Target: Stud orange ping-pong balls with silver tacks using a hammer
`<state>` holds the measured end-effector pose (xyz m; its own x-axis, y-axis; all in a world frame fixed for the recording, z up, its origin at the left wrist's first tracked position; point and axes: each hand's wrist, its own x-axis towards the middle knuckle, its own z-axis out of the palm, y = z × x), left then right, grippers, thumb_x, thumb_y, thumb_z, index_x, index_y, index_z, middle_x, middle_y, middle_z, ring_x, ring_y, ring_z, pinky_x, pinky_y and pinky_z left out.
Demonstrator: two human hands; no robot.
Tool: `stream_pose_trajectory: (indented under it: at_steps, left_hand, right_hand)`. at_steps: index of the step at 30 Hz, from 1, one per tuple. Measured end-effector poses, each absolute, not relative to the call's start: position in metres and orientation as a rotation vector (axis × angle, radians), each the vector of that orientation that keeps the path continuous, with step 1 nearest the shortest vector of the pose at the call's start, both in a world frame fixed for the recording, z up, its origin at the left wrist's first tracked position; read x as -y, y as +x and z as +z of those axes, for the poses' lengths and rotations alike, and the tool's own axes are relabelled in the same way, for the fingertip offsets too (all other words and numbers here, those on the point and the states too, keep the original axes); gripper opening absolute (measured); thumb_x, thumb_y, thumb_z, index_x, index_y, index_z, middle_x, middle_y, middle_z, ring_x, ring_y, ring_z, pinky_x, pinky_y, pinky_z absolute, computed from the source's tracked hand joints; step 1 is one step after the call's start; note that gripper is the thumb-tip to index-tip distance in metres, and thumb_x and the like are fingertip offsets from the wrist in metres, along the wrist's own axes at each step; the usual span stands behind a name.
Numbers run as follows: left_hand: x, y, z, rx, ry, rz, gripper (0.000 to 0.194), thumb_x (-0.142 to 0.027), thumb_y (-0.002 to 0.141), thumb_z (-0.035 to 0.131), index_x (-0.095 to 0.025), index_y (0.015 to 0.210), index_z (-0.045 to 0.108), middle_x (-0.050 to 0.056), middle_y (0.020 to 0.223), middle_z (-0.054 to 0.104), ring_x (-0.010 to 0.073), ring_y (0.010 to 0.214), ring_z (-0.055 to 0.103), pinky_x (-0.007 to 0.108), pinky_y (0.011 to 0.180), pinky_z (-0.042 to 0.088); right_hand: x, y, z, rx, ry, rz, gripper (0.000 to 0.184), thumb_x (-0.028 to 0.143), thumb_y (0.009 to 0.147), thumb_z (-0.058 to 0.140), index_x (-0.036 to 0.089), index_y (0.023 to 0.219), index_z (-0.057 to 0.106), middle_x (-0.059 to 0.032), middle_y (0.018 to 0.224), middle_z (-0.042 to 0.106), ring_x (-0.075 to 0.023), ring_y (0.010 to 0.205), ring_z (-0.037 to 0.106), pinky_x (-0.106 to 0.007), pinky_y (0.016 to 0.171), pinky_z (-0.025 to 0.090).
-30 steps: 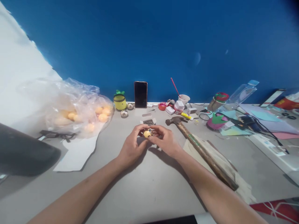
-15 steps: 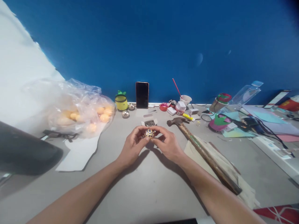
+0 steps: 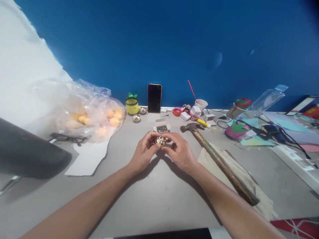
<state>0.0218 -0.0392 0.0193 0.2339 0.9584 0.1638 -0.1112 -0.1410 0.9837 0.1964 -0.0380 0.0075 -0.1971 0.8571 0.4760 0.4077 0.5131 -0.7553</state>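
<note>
Between my two hands, over the middle of the table (image 3: 154, 199), is a small round ball (image 3: 160, 141) studded with shiny gold and dark blue pieces. My left hand (image 3: 144, 151) grips its left side with thumb and fingers. From the right, the fingertips of my right hand (image 3: 180, 151) close on the same ball. Just beyond my fingers sits a small open box (image 3: 161, 128) of tiny shiny metal pieces, too small to name. Farther back, two silvery studded balls, one of them the nearer ball (image 3: 136, 118), rest near a yellow pot-like figure (image 3: 132, 104).
A claw hammer (image 3: 219, 159) lies on a beige cloth to the right. At left are a clear plastic bag (image 3: 87, 109) with orange balls, eyeglasses (image 3: 68, 137) and a dark cylinder (image 3: 30, 151). A phone (image 3: 154, 98) leans on the blue wall, left of a white cup (image 3: 201, 104).
The view has shifted slightly, so the background sits a little to the right and higher. Both hands stay on the ball, which shows a slightly different face.
</note>
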Motion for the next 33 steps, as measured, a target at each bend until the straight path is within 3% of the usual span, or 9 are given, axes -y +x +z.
stream_pose_trajectory:
  at_steps: [7, 16, 21, 28, 33]
  left_hand:
    - [0.037, 0.023, 0.016, -0.833, 1.146, 1.122, 0.016, -0.034, 0.088, 0.073, -0.020, 0.095, 0.068, 0.003, 0.091, 0.071, 0.0168, 0.081, 0.063, 0.028, 0.073, 0.049]
    - [0.037, 0.024, 0.018, -0.938, 1.270, 1.135, 0.022, -0.035, 0.086, 0.076, -0.021, 0.100, 0.068, 0.002, 0.092, 0.070, 0.0155, 0.077, 0.063, 0.030, 0.074, 0.052]
    - [0.039, 0.023, 0.015, -0.998, 1.377, 1.092, 0.038, -0.031, 0.084, 0.075, -0.023, 0.120, 0.064, 0.004, 0.108, 0.072, 0.0185, 0.088, 0.066, 0.032, 0.077, 0.054]
    - [0.032, 0.021, 0.007, -1.082, 1.451, 1.101, 0.036, -0.038, 0.086, 0.075, -0.021, 0.117, 0.067, 0.006, 0.106, 0.073, 0.0197, 0.090, 0.067, 0.033, 0.079, 0.054]
    - [0.031, 0.021, 0.007, -1.093, 1.484, 1.104, 0.038, -0.039, 0.086, 0.075, -0.021, 0.118, 0.068, 0.007, 0.110, 0.074, 0.0216, 0.095, 0.068, 0.036, 0.086, 0.055]
  right_hand:
    - [0.038, 0.194, 0.003, 1.874, -0.994, 0.503, 0.034, 0.014, 0.085, 0.070, 0.027, 0.116, 0.070, -0.0063, 0.120, 0.074, -0.0257, 0.111, 0.064, -0.042, 0.093, 0.055]
    - [0.037, 0.197, -0.001, 1.895, -1.041, 0.455, 0.030, 0.017, 0.088, 0.070, 0.025, 0.118, 0.069, -0.0073, 0.119, 0.073, -0.0251, 0.109, 0.063, -0.041, 0.095, 0.053]
    - [0.033, 0.199, -0.002, 1.777, -1.118, 0.619, 0.029, 0.019, 0.087, 0.071, 0.024, 0.115, 0.070, -0.0055, 0.115, 0.074, -0.0203, 0.095, 0.065, -0.036, 0.089, 0.053]
    - [0.031, 0.198, 0.009, 1.610, -1.206, 0.957, 0.035, 0.020, 0.080, 0.069, 0.022, 0.115, 0.072, -0.0040, 0.112, 0.075, -0.0178, 0.091, 0.065, -0.031, 0.079, 0.053]
    - [0.028, 0.201, 0.010, 1.433, -1.152, 1.192, 0.037, 0.026, 0.074, 0.075, 0.019, 0.110, 0.073, -0.0050, 0.101, 0.077, -0.0174, 0.086, 0.067, -0.034, 0.082, 0.054]
